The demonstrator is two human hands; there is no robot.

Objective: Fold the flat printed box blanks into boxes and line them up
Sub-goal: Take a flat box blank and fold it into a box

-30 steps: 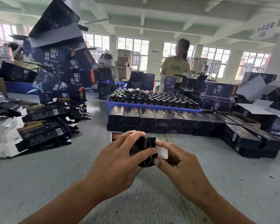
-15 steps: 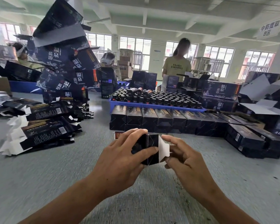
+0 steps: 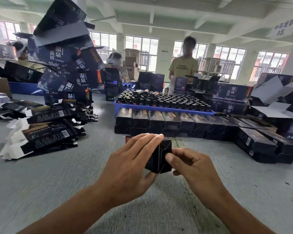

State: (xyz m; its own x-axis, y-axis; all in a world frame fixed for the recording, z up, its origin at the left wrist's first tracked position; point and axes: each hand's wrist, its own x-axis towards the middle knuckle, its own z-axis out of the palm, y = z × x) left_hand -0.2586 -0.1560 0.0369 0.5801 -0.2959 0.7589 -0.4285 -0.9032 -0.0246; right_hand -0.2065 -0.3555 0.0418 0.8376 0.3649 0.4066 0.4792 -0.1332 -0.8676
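A small black printed box (image 3: 159, 158) is held end-on toward me above the grey table. My left hand (image 3: 130, 163) grips it from the left, fingers curled over its top. My right hand (image 3: 189, 163) pinches its right side, thumb pressing on the closed end flap. The rest of the box's length is hidden behind my hands. Flat box blanks (image 3: 44, 132) lie in a loose pile at the left. A row of folded black boxes (image 3: 174, 120) stands lined up straight ahead, continuing to the right (image 3: 264, 142).
A blue tray (image 3: 159, 108) of dark bottles stands behind the row. A tall heap of larger printed cartons (image 3: 66, 65) rises at the left. More cartons (image 3: 230, 98) sit at the right. A person in a yellow shirt (image 3: 183, 66) stands across the table.
The white end flap that stuck out between my hands has been folded in; the box end now shows black and closed. My right thumb moved onto it.
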